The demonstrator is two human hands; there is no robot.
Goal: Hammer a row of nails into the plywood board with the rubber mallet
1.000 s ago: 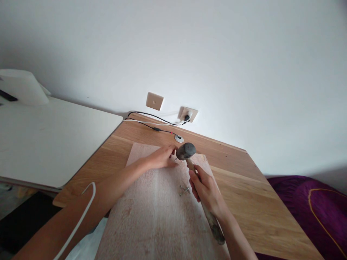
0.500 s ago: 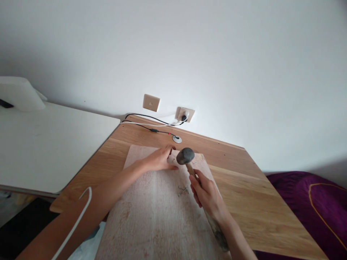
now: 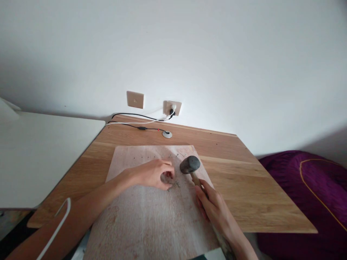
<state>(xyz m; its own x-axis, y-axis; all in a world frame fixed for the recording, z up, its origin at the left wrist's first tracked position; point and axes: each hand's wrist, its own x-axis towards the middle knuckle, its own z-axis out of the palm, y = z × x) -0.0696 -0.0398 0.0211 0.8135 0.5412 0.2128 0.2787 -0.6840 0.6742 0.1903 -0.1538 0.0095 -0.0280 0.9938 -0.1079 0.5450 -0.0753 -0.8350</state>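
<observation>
A pale wooden board (image 3: 151, 220) lies on a wooden desk (image 3: 244, 191). My right hand (image 3: 214, 209) is wrapped round the wooden handle of a hammer; its dark head (image 3: 189, 164) hovers low over the board. My left hand (image 3: 154, 174) rests on the board with fingers curled and pinched together at a small pile of loose nails (image 3: 173, 185). Whether it holds a nail is hidden. Several nails (image 3: 173, 156) stand driven into the board near its far edge.
A white table (image 3: 40, 151) adjoins the desk on the left. Black and white cables (image 3: 141, 124) run along the desk's back edge to a wall socket (image 3: 171, 107). A purple cushion (image 3: 306, 202) sits to the right. A white cord (image 3: 55, 231) crosses my left arm.
My left hand drew back from the far nails toward me and now pinches at the loose nail pile. The hammer head dropped lower. The camera view shifted right.
</observation>
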